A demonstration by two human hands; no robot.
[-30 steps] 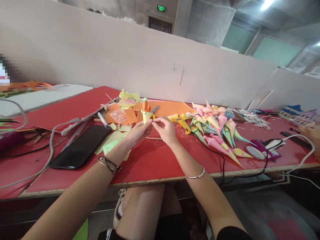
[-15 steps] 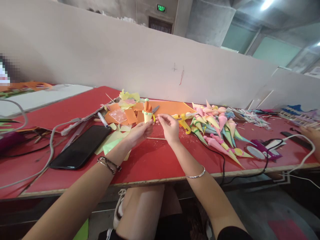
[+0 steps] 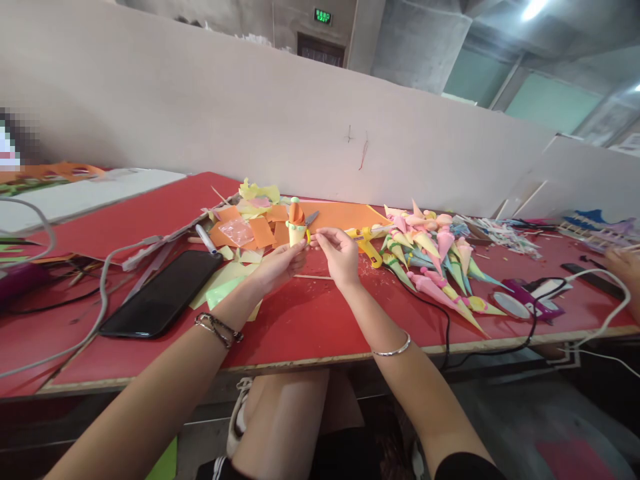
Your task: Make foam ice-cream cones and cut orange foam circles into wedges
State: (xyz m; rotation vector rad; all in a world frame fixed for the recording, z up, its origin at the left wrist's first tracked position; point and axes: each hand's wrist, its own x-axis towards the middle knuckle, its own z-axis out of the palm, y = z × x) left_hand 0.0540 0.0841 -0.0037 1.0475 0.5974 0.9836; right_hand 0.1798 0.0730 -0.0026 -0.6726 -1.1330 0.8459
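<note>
My left hand (image 3: 278, 265) is closed round the bottom of a small yellow paper cone (image 3: 296, 231) with an orange top, held upright over the red table (image 3: 310, 320). Just to the right of the cone, my right hand (image 3: 339, 253) has its thumb and fingers pinched together; what they grip is too small to make out. Behind my hands lie orange foam sheets (image 3: 345, 216), scissors (image 3: 311, 219) and a yellow glue gun (image 3: 363, 239). A thin wooden stick (image 3: 310, 277) lies on the table under my hands.
A heap of several finished pastel cones (image 3: 434, 257) lies to the right. A black phone (image 3: 163, 291) and a grey cable (image 3: 100, 293) lie left. Paper scraps (image 3: 227, 275), a purple tool (image 3: 535, 297) and a white cable (image 3: 595, 273) sit about. Another person's hand (image 3: 627, 263) shows far right.
My right hand has drawn a little away from the cone to the right, staying pinched. The cone has shifted slightly in my left hand. The other person's hand at far right has moved.
</note>
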